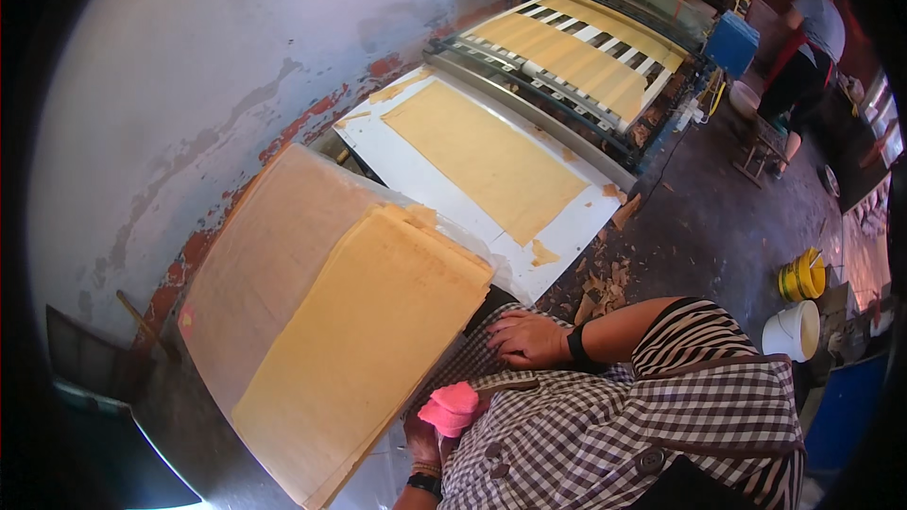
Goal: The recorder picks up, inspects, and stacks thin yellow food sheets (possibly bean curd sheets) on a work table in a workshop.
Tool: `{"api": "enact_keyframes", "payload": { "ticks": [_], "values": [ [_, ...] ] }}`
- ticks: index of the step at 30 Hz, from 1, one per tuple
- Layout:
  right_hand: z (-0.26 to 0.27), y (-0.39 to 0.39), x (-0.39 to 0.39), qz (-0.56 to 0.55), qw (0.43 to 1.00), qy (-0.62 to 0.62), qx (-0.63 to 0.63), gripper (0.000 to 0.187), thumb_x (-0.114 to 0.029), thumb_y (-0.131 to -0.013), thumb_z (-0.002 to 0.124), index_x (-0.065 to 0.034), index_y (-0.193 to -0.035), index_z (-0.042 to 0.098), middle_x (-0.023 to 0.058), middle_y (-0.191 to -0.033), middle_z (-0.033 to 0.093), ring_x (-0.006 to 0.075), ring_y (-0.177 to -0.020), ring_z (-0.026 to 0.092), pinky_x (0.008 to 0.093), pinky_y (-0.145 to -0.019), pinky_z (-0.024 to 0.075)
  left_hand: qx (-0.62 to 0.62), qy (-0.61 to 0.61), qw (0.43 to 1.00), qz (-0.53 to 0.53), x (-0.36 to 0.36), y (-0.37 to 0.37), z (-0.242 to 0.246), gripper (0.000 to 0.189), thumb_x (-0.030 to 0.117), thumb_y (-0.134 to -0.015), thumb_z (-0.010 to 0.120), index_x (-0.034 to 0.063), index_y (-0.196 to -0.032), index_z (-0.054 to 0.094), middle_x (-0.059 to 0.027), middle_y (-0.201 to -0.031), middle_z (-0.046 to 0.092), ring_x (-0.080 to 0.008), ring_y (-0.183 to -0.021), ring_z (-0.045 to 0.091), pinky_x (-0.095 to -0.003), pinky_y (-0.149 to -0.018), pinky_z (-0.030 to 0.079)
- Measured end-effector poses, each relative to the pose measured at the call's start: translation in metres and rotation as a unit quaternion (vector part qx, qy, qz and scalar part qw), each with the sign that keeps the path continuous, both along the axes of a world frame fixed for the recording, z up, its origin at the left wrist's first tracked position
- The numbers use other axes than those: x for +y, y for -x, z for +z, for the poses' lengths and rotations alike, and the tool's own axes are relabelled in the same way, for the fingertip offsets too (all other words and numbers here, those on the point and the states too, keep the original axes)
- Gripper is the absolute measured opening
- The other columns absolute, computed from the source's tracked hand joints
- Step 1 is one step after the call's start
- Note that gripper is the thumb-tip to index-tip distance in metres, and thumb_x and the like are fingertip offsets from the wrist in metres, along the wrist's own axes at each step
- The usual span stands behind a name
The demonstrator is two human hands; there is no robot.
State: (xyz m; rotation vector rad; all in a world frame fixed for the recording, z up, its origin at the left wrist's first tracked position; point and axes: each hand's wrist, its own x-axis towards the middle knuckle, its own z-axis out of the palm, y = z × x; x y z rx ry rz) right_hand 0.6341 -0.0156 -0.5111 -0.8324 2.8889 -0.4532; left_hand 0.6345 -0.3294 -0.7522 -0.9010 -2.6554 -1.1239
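Observation:
My right hand [528,338], with a black band at the wrist, rests on the checked apron [567,404] over my lap. Its fingers are slightly apart and hold nothing. A pink cloth item [451,409] partly covers my left hand [421,439], which is low beside the apron; its fingers are hidden. Close before both hands lies a thick stack of thin tan sheets [361,354], folded or cut to one edge. Under it spreads a wider, paler stack [276,241] with clear plastic along its far edge.
A single tan sheet [489,159] lies on a white board [439,177] ahead. Beyond, a machine with white belts [588,32] carries more sheet. Brown flakes [602,290] litter the floor. At right are a yellow bucket [801,274], a white bucket [791,331] and another person [808,49].

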Motion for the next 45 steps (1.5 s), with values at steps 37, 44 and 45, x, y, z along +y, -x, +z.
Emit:
{"api": "enact_keyframes", "payload": {
  "ticks": [37,44,45],
  "values": [
    [0.026,0.007,0.016,-0.418,0.748,0.509,-0.087,0.036,-0.035,-0.098,0.049,-0.0040,-0.103,0.067,0.0052,-0.103,0.068,0.0174,-0.100,0.063,0.0351,-0.088,0.0492,-0.128,-0.107,0.985,0.047,-0.022,-0.011,-0.013,0.021,0.019,-0.088,0.056,0.0024,-0.093,0.067,-0.0188,-0.091,0.069,-0.0373,-0.087,0.066,-0.0451,-0.075,0.051],
    [0.002,0.030,0.125,-0.563,0.415,0.715,-0.005,0.067,-0.054,-0.097,0.046,-0.0015,-0.139,0.042,0.0150,-0.137,0.049,0.0260,-0.125,0.049,0.0394,-0.102,0.0406,-0.173,-0.046,0.983,-0.047,-0.039,-0.017,0.033,0.065,0.048,-0.080,0.068,0.0057,-0.128,0.055,-0.0175,-0.127,0.058,-0.0383,-0.117,0.052,-0.0489,-0.099,0.038],
    [0.005,0.035,0.133,-0.558,0.404,0.725,0.006,0.073,-0.056,-0.095,0.048,-0.0010,-0.142,0.037,0.0168,-0.139,0.047,0.0281,-0.126,0.048,0.0404,-0.104,0.0394,-0.174,-0.054,0.982,-0.048,-0.038,-0.016,0.047,0.066,0.048,-0.080,0.069,0.0052,-0.129,0.054,-0.0178,-0.129,0.056,-0.0382,-0.119,0.051,-0.0485,-0.100,0.038]
  ]
}}
